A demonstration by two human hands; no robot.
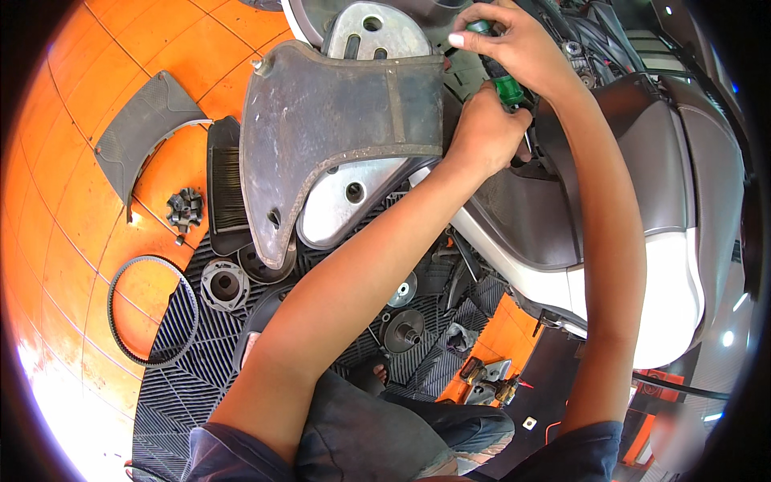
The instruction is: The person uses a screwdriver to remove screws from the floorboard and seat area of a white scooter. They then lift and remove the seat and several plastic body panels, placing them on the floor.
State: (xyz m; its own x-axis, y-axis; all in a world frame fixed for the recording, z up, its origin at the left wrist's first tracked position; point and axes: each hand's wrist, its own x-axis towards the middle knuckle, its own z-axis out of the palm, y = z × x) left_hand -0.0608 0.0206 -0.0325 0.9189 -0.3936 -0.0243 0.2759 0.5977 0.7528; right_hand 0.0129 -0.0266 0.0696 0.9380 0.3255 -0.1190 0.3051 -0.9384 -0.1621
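Note:
My right hand (522,44) is at the top, its fingers curled round the upper end of a screwdriver (507,88) with a green and dark handle. Just below, my left hand (486,132) is closed round the lower part of the same screwdriver, near its shaft. The tip points toward the brown and white scooter body (522,201); where it ends is hard to make out. Left of my hands is a curved dark grey panel (321,104), lying over a silver metal piece (377,28) with holes.
On the orange tiled floor lie a grey plastic cover (148,132), a toothed drive belt (112,305), a finned black part (185,209) and an air filter (227,185). A black ribbed mat (185,402) bears round metal parts (225,285). The scooter's seat (618,145) is at right.

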